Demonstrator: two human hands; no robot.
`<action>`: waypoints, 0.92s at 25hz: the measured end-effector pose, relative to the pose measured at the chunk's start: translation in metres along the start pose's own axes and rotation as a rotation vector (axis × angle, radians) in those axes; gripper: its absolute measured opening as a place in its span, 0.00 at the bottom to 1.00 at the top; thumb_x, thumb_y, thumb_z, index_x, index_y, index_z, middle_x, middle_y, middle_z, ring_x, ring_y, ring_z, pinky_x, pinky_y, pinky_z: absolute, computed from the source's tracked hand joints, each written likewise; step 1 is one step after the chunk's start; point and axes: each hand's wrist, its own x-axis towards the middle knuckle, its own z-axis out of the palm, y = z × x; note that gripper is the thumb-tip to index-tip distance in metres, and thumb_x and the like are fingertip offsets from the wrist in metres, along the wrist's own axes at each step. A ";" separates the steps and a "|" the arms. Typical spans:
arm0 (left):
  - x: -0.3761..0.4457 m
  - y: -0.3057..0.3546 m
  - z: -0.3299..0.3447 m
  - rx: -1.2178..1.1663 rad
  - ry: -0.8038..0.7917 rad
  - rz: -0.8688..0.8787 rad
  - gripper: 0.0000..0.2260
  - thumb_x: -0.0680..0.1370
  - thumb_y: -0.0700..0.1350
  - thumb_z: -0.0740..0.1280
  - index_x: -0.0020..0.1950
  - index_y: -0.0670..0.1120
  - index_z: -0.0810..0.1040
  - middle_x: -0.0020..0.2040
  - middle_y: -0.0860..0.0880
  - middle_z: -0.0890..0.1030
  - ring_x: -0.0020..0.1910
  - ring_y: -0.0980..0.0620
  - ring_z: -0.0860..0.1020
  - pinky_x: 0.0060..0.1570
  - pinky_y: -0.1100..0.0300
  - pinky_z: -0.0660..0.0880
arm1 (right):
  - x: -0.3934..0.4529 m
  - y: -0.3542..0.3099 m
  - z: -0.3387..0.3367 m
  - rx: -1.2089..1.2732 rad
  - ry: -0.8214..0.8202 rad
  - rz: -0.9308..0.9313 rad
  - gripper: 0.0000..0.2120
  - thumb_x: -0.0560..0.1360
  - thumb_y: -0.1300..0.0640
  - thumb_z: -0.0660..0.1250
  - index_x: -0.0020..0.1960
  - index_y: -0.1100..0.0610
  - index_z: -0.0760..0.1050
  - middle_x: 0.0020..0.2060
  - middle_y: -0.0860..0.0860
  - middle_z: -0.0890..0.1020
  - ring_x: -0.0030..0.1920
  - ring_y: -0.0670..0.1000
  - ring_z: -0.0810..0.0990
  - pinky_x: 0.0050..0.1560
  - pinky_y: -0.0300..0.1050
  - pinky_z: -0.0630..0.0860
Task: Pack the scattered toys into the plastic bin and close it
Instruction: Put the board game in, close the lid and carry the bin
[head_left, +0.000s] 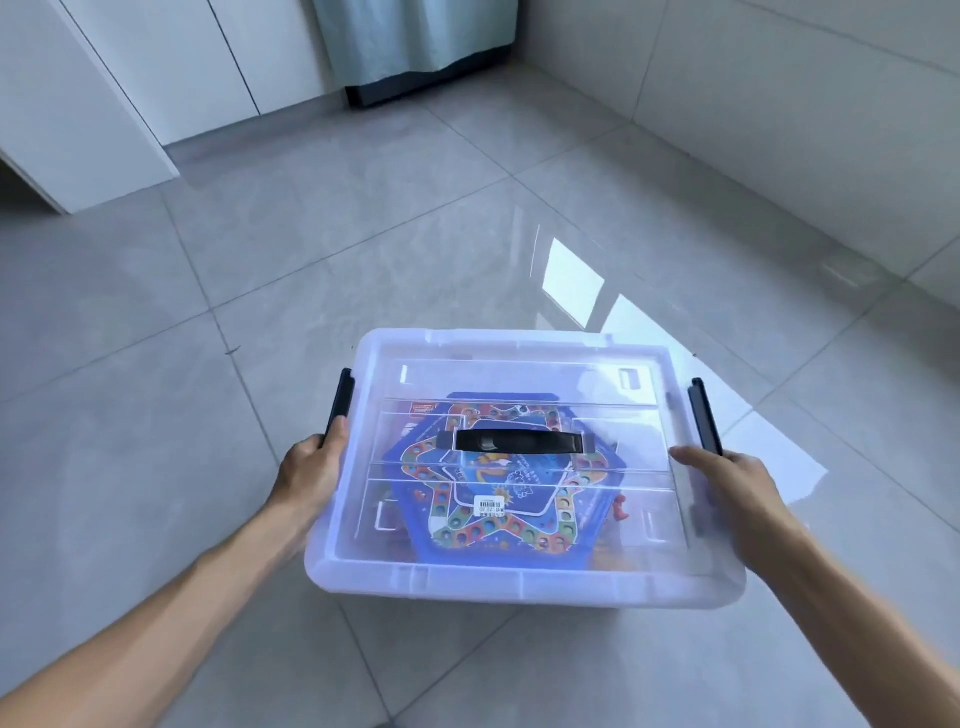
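The left hand (311, 475) is curling its fingers around the lower end of the dark left latch (338, 408), thumb side lying along the bin's wall, while the right hand (737, 493) is reaching onto the opposite edge with fingers fairly straight and the thumb stretching over the lid's rim, just below the right latch (705, 415); whether it is truly gripping anything I cannot tell, since that hand is blurring slightly. Both hands are bracketing the plastic bin (519, 582), which is sitting on the tiled floor (208, 364) directly in front of the person, probably so each side can be pressed and clipped evenly. The clear lid (519, 364) is lying flat on top with its black handle (514, 441) folded down. Through it a blue game board (498, 509) and a small red toy (621, 508) are showing, so the packing looks finished and only the latching seems to be remaining. Farther off, white cabinets (156, 78) and a pale curtain (415, 36) are standing against the wall.
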 end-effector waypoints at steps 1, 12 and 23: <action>0.001 0.008 -0.004 0.029 0.014 0.015 0.25 0.73 0.67 0.58 0.44 0.44 0.76 0.39 0.45 0.73 0.37 0.48 0.71 0.40 0.55 0.67 | -0.002 -0.008 0.000 0.005 0.005 -0.016 0.16 0.68 0.50 0.75 0.41 0.62 0.76 0.31 0.54 0.67 0.32 0.54 0.66 0.36 0.49 0.65; -0.065 0.269 -0.131 -0.062 -0.060 -0.079 0.26 0.73 0.65 0.58 0.49 0.43 0.79 0.47 0.46 0.81 0.46 0.44 0.79 0.54 0.44 0.76 | -0.136 -0.252 -0.069 0.050 0.088 0.056 0.12 0.69 0.52 0.73 0.38 0.60 0.75 0.31 0.54 0.66 0.32 0.53 0.65 0.36 0.49 0.63; -0.010 0.539 -0.128 0.118 -0.077 -0.045 0.19 0.79 0.60 0.57 0.46 0.46 0.75 0.43 0.46 0.74 0.42 0.49 0.71 0.43 0.55 0.67 | -0.102 -0.457 -0.110 0.149 0.105 0.193 0.15 0.65 0.49 0.74 0.36 0.57 0.71 0.30 0.53 0.66 0.31 0.54 0.65 0.36 0.50 0.64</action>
